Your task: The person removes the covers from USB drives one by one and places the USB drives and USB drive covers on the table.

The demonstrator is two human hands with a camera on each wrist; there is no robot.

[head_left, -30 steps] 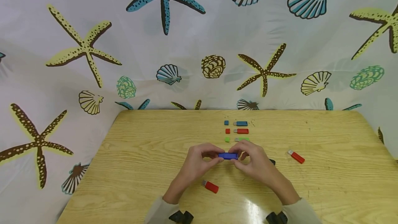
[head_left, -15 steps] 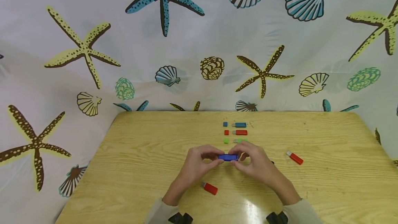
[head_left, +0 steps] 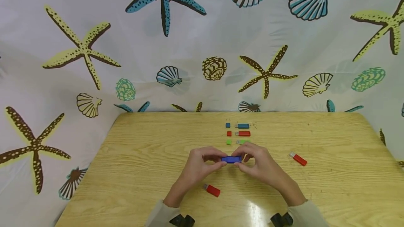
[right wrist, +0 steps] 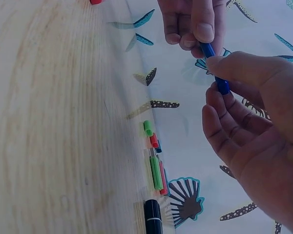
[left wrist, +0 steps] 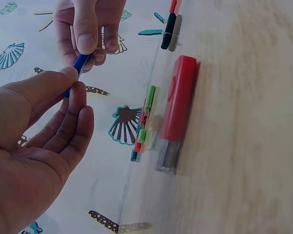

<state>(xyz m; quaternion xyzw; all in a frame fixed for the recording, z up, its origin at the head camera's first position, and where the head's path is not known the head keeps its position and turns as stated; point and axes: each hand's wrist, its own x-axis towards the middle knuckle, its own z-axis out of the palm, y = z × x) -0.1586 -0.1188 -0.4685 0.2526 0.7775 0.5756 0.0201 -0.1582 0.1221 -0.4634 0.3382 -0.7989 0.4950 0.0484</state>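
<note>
A dark blue USB stick [head_left: 231,159] is held level above the table, one end in each hand. My left hand [head_left: 196,167] pinches its left end between thumb and fingers. The right end is pinched the same way by my right hand [head_left: 260,165]. Both wrist views show the blue stick [left wrist: 82,62] spanning the two thumbs, its ends partly covered by fingertips. Below the left hand lies a red USB stick [head_left: 212,190] with its metal plug bare. A black USB stick [right wrist: 153,214] shows on the table in the wrist views, hidden from the head view.
Behind the hands, blue [head_left: 243,126], red [head_left: 243,133] and green USB sticks [head_left: 242,142] lie in rows, uncapped. Left of them sit a blue cap [head_left: 228,125], red cap [head_left: 229,133] and green cap [head_left: 228,142]. Another red USB stick [head_left: 298,159] lies at the right.
Both hands keep their grip on the blue USB stick, nearly still. The head view has shifted slightly, and the black stick's end by the right hand is now hidden there.
</note>
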